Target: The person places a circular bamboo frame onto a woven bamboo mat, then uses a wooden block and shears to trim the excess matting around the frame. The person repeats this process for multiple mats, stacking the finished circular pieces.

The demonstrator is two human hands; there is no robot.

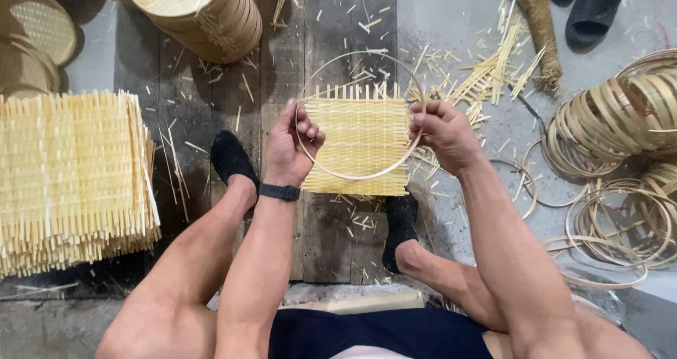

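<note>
A tall stack of square woven mats (74,179) sat on the floor at the far left, with finished round trays (201,13) piled beyond it. The left hand (290,144) was curled shut around the left edge of a thin bamboo hoop (356,176), which lay over a square woven bamboo mat (358,146) held above the dark floor planks (331,232) between the person's feet. The right hand (441,130) pinched hoop and mat together at the right edge. The mat looked light and springy, its loose strip ends brittle, so gripping at the rim seemed safest. Spare hoops (613,119) lay heaped to the right
</note>
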